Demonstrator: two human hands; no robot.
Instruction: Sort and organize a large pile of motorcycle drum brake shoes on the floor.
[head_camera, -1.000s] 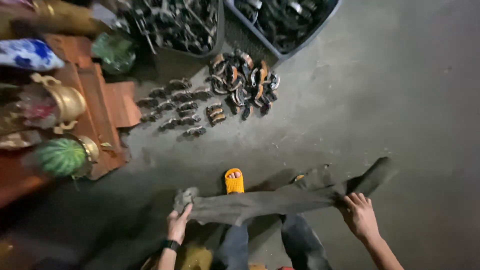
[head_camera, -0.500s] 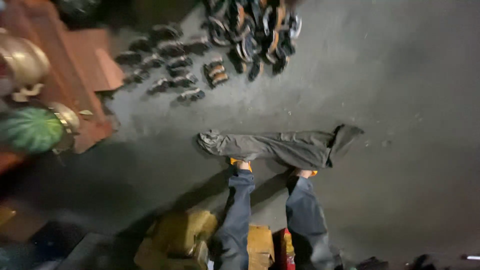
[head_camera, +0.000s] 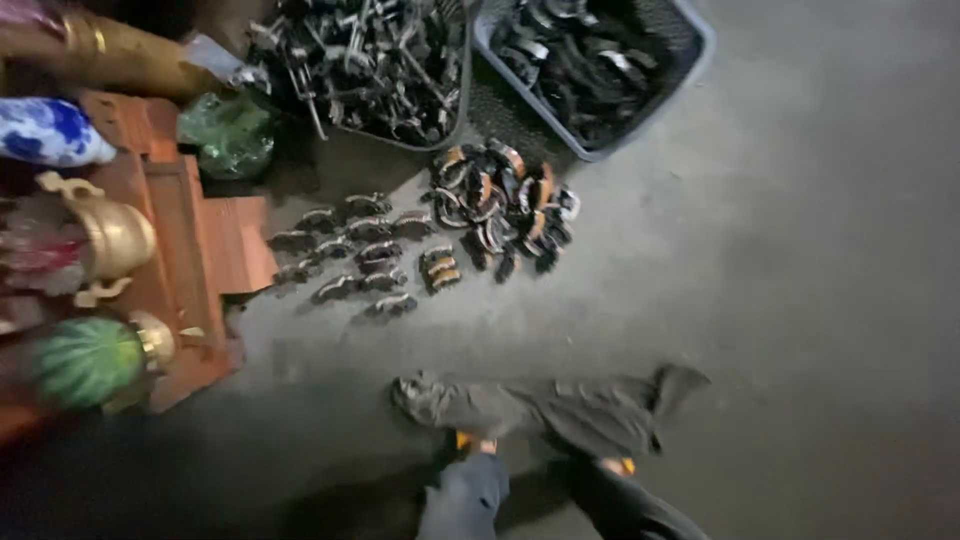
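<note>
Cloth (head_camera: 545, 410), dark grey and crumpled, lies stretched in a long band across the concrete floor (head_camera: 800, 250), just in front of the person's feet. Its left end is bunched into a knot-like lump, and its right end flares up into a loose pointed flap. Two yellow shoe tips (head_camera: 465, 440) peek out from under its near edge, with dark trouser legs (head_camera: 470, 500) below them. Neither hand is in view, so how they are held cannot be told; nothing grips the cloth.

Farther off, two grey plastic crates (head_camera: 690, 60) stand side by side, both heaped with dark metal parts. In front of them sits a pile of curved metal pieces with orange edges (head_camera: 500, 205), and beside that, rows of smaller dark curved pieces (head_camera: 350, 255) are laid out on the floor. At the left stands a reddish wooden stand (head_camera: 200, 260) carrying a brass jug (head_camera: 115, 235), a blue-and-white vase (head_camera: 50, 135) and a green striped round ornament (head_camera: 85, 360).
</note>
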